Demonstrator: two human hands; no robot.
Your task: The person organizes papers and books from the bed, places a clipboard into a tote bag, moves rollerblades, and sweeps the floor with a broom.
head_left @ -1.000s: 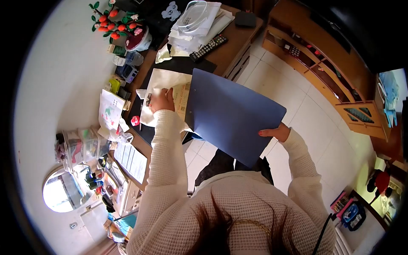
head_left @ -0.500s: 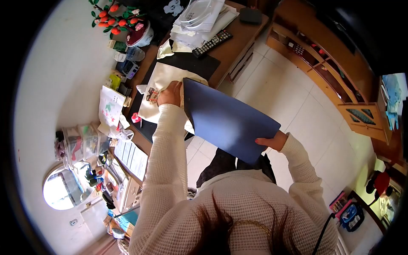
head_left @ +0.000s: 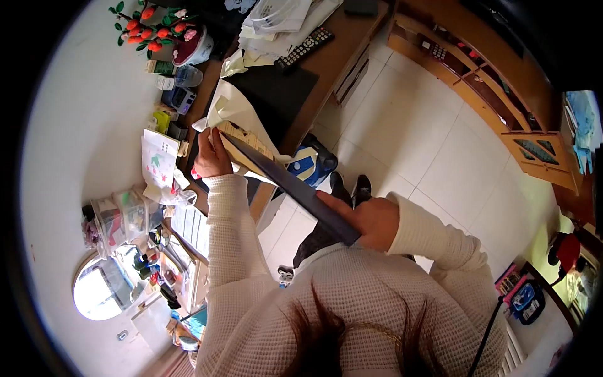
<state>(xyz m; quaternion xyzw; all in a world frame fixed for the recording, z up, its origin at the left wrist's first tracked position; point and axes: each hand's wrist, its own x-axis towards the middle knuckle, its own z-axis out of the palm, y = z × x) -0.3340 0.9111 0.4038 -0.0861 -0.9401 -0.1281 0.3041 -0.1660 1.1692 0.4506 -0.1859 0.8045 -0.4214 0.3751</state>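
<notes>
A flat dark blue folder [head_left: 295, 188] is tilted up, nearly edge-on to me, running from the desk toward my body. My right hand [head_left: 374, 223] is closed around its near end, thumb along the upper face. My left hand [head_left: 213, 157] is closed at its far end, fingers pinching the corner. A yellowish printed surface [head_left: 248, 139] shows along the folder's far side; whether it belongs to the folder I cannot tell. A cream cloth bag [head_left: 235, 103] lies rumpled on the desk just beyond, partly hidden behind the folder.
On the brown desk [head_left: 348, 28] are a black mat [head_left: 279, 94], a remote control [head_left: 304, 49], papers [head_left: 276, 16] and a potted orange-fruit plant [head_left: 191, 50]. A blue-and-white container [head_left: 308, 164] stands on the floor below. A wooden cabinet [head_left: 465, 75] is at right.
The folder has turned from face-up to nearly edge-on, its near end shifting left and closer to my body. My left hand has moved from the bag to the folder's far corner.
</notes>
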